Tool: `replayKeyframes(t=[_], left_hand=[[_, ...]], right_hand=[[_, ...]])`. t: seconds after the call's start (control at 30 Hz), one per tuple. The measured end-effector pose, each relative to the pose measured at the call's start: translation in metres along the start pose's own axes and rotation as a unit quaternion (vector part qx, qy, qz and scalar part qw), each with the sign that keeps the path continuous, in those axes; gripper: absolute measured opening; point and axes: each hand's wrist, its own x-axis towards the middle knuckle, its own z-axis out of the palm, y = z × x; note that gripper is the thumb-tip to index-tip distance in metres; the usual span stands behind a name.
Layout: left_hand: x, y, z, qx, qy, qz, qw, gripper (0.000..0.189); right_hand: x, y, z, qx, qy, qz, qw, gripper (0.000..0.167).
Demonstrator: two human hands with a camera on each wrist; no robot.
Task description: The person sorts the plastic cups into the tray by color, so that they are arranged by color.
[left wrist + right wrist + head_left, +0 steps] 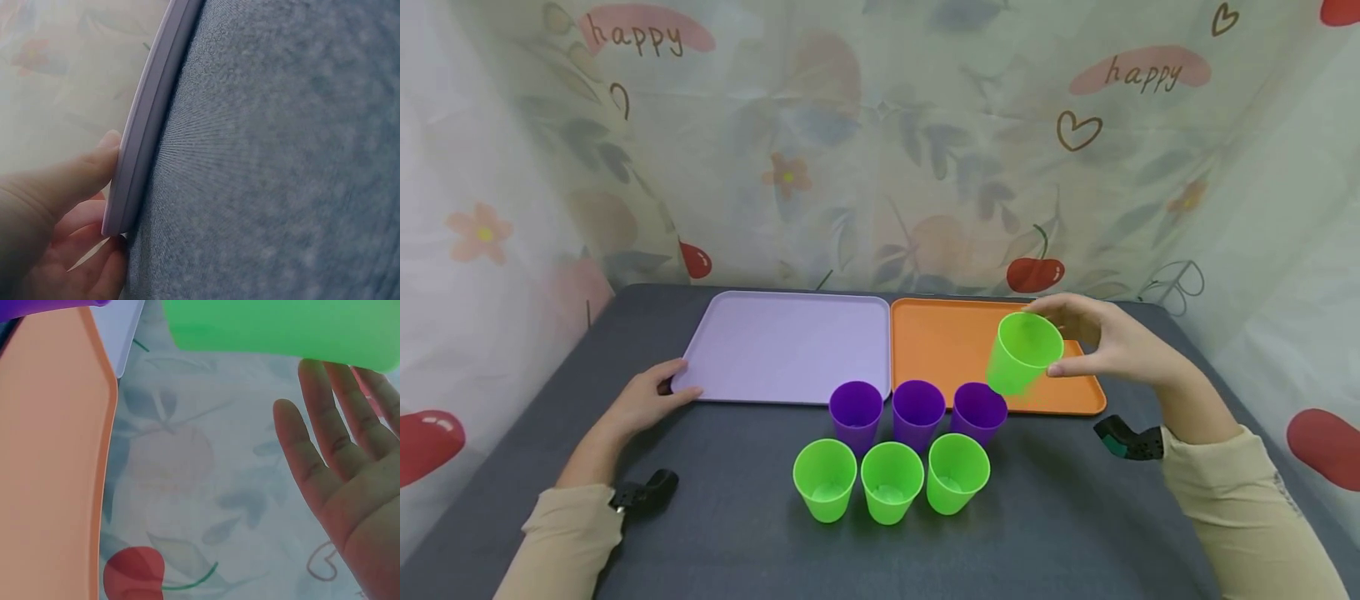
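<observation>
My right hand (1101,337) holds a bright green cup (1022,354) between thumb and fingers, tilted, in front of the orange tray (940,346) in the head view. The right wrist view has the green cup (275,328) along its top edge, with the fingers of the right hand (350,456) reaching up to it. At the front left corner of the lavender tray (790,346), my left hand (643,400) grips the rim. Its thumb (81,172) lies against the rim in the left wrist view, the other fingers around the corner.
Three purple cups (856,417) stand in a row along the trays' front edges. Nearer to me is a row of three green cups (825,479), all mouth up on the dark cloth (737,533). A printed curtain (880,167) hangs behind the table.
</observation>
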Motion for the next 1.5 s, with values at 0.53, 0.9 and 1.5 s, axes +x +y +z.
replayKeyframes(t=[0.53,0.9,1.5], left_hand=[[0.002,-0.001,-0.002,0.009,-0.011,-0.005,0.9999,0.069],[0.003,-0.002,-0.001,0.016,-0.007,-0.004,0.9998,0.068],[0.002,0.0,-0.001,0.016,0.002,-0.004,0.9999,0.065]], right_hand=[[0.079,0.003,0.004,-0.026,0.05,0.106,0.9928,0.056],[0.133,0.005,0.027,-0.057,0.026,0.112,0.9917,0.058],[0.209,-0.007,0.083,-0.024,-0.054,0.11,0.9922,0.065]])
